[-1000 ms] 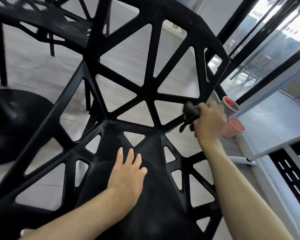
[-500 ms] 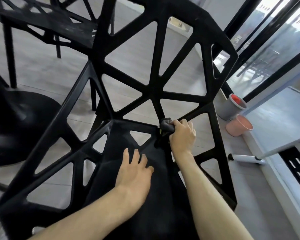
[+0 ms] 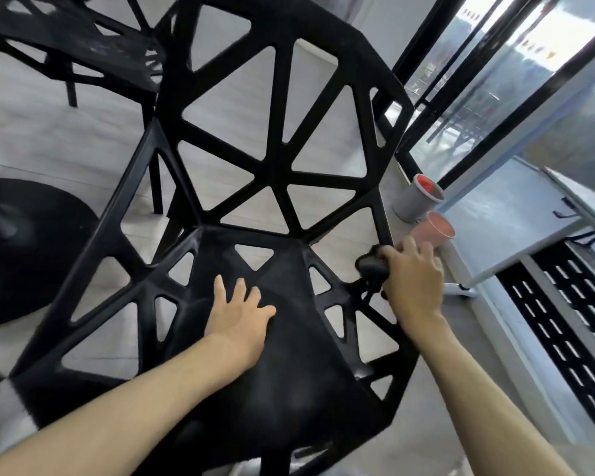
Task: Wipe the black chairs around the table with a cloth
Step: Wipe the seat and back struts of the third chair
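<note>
The right hand (image 3: pixel 413 281) has its fingers curled round a dark cloth (image 3: pixel 371 266), bunched small and pressed against the right edge of the chair (image 3: pixel 282 187), just where the backrest strut comes down to meet the seat. A loose tail of the cloth hangs below the fist. The left hand (image 3: pixel 239 316) lies flat on the seat with fingers spread and straight, holding nothing; I'd say it is there to steady the chair while the other hand rubs along the frame.

The chair is all open triangles, so the wiping looks to go strut by strut, not over one broad surface. A second chair (image 3: pixel 66 36) stands beyond it at upper left, and a round black base (image 3: pixel 24 249) sits on the floor to the left, likely the table's foot.

Much is hard to judge. The cloth is nearly the same black as the chair, so how far it wraps the strut I cannot tell. The right palm is hidden. The chair's legs are mostly out of sight beneath the seat. Two cups, a grey cup (image 3: pixel 418 197) and a pink cup (image 3: pixel 433 230), stand on the floor near the window, partly behind the hand.
</note>
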